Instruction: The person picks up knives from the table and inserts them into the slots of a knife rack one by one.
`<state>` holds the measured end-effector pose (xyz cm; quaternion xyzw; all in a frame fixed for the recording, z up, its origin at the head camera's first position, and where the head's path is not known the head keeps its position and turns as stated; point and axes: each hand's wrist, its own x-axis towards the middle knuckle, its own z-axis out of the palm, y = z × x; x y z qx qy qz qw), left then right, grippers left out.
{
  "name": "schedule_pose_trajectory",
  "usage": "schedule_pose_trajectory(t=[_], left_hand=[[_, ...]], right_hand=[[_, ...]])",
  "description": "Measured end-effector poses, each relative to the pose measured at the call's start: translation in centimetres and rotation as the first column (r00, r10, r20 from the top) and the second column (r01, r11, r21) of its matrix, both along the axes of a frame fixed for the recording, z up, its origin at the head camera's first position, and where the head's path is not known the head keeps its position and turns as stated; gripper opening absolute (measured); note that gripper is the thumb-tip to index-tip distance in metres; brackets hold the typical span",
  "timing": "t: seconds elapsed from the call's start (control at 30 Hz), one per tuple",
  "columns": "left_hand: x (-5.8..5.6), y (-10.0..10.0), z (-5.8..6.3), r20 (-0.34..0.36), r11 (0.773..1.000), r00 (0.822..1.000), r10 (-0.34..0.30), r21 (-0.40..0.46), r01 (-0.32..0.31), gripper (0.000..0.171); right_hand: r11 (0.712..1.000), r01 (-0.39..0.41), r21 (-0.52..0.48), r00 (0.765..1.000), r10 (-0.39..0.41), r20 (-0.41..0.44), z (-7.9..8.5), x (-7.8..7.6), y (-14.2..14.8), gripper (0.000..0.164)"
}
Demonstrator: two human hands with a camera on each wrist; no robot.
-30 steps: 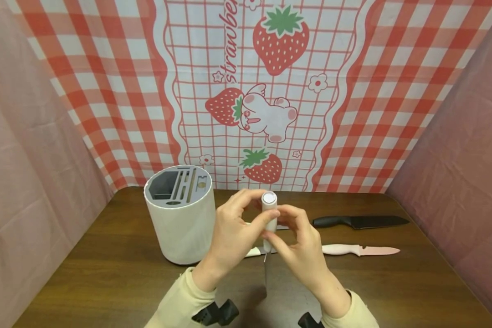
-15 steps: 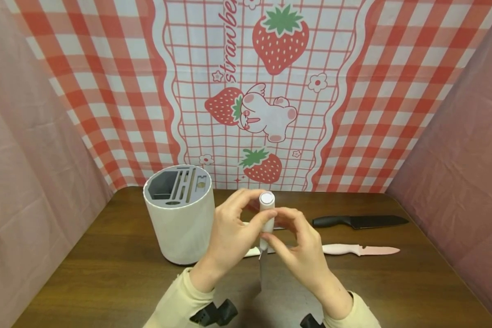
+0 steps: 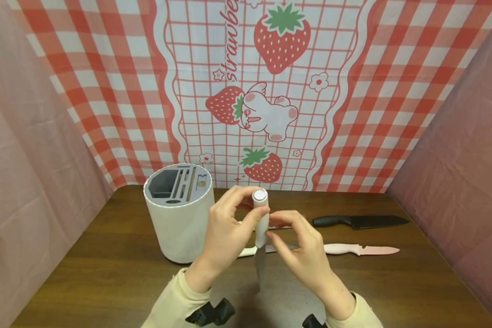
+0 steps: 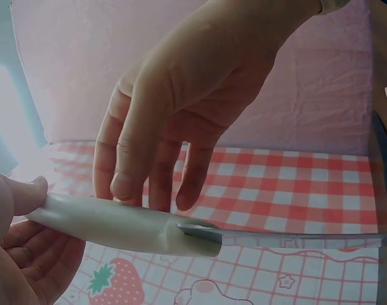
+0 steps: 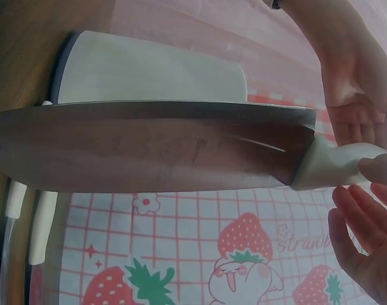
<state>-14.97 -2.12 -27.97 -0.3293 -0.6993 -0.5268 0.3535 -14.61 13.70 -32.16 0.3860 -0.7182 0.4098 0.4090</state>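
A chef's knife [image 5: 180, 143] with a broad metal blade and a white handle [image 3: 262, 223] hangs upright, point down, over the table. My left hand [image 3: 229, 228] pinches the upper part of the handle between thumb and fingers. Beside the handle, my right hand [image 3: 305, 243] has its thumb and index fingertips right at its right side, not wrapped round it. In the left wrist view the right fingers [image 4: 124, 181] reach the handle loosely extended. Left of the hands stands a white round knife holder [image 3: 180, 228] with a grey slotted top.
A black knife [image 3: 361, 222] and a pink-bladed knife [image 3: 361, 250] lie on the right of the wooden table [image 3: 414, 291]. Behind the hands lie white-handled knives, one with its handle [image 3: 247, 252] showing. A checked strawberry curtain [image 3: 270, 105] hangs at the back.
The chef's knife and my left hand have shifted slightly left toward the holder. My right fingers, earlier gripping the handle, have loosened and now stand at its side.
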Motion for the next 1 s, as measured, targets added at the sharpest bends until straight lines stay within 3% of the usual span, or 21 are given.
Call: schedule_pose_trajectory(t=[0.5, 0.67, 1.0], left_hand=[[0.2, -0.4, 0.2, -0.007, 0.999, 1.000, 0.030, 0.019, -0.030, 0.023], [0.2, -0.7, 0.3, 0.000, 0.999, 0.999, 0.035, 0.038, -0.035, 0.024], [0.2, -1.3, 0.6, 0.028, 0.997, 0.999, 0.046, 0.066, -0.048, 0.024]], right_hand=[[0.998, 0.030, 0.057, 0.999, -0.029, -0.021, -0.4, -0.1, 0.6, 0.012], [0.993, 0.080, 0.090, 0.996, -0.076, -0.048, -0.6, -0.2, 1.2, 0.018], [0.988, 0.101, 0.116, 0.995, -0.098, -0.033, -1.3, -0.4, 2.4, 0.010]])
